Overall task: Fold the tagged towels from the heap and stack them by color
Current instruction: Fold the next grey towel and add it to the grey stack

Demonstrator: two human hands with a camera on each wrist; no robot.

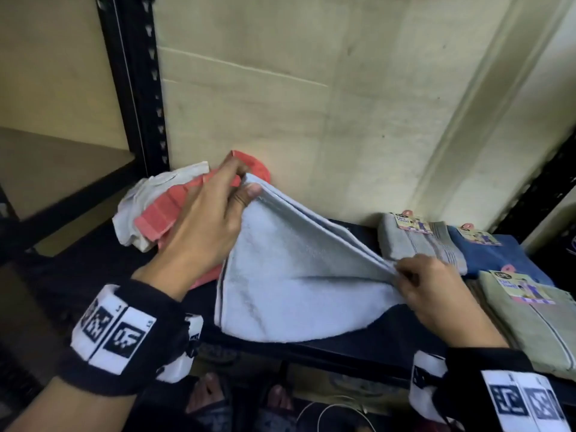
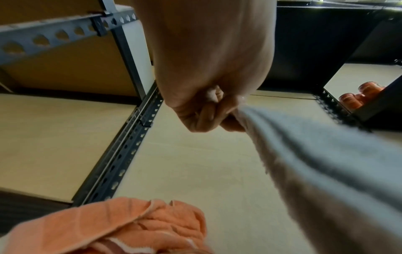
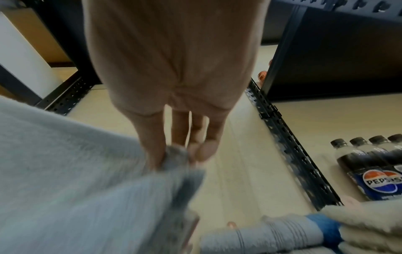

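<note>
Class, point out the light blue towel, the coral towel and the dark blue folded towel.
light blue towel [image 1: 280, 294], head view, its hanging middle.
coral towel [image 1: 159, 218], head view, its ribbed border.
dark blue folded towel [image 1: 495, 255], head view, its top face.

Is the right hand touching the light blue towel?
Touching. The right wrist view shows the right hand pinching a corner of the light blue towel.

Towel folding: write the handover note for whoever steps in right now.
Left hand pinches one top corner of the light blue towel; right hand pinches the other, its edges doubled and held above the shelf.
Done: grey, dark blue and beige towels lie folded and tagged on the right.
Left: finish this fold, stack it, then the coral towel and white towel still heaped on the left.
</note>
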